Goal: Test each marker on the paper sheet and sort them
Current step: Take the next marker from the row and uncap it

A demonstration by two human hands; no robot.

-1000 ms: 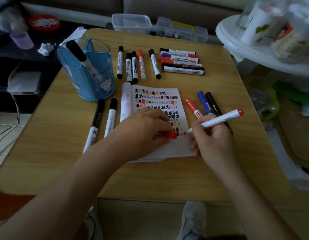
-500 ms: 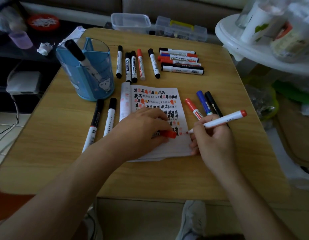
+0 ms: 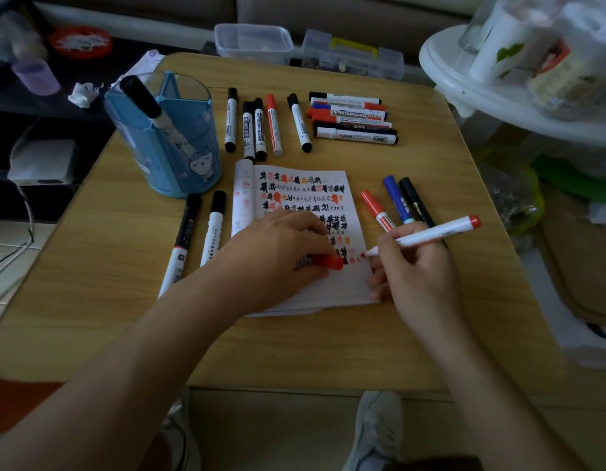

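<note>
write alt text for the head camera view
A person's right hand holds an uncapped red marker, tip at a scribble-covered paper sheet, while the left hand pinches its red cap on the sheet. More markers lie grouped on the wooden table.

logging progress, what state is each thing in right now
red marker, uncapped, tip at the paper sheet's edge, held by the right hand
red cap, off, held in the left hand
paper sheet, flat, partly filled with test marks
pen holder, upright, one black marker inside
five markers above the sheet, capped, lying flat
</note>
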